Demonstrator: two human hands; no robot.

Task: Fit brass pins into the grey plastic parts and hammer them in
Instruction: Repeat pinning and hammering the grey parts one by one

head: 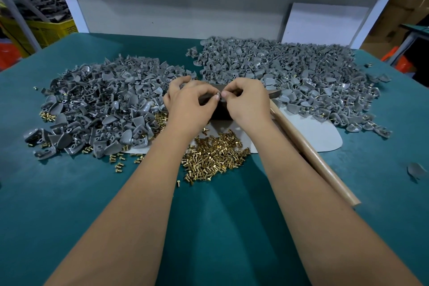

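My left hand and my right hand meet over a dark block at the table's middle. Together their fingertips pinch one small grey plastic part; whether a pin is in it is hidden by the fingers. A heap of loose brass pins lies just below my wrists. A pile of grey plastic parts sits to the left. A larger grey pile to the right shows brass pins in some pieces. A hammer with a wooden handle lies beside my right forearm.
The teal table carries a pale mat under the block. A single grey part lies at the right edge. A white board leans at the back right. A yellow crate stands beyond the left edge.
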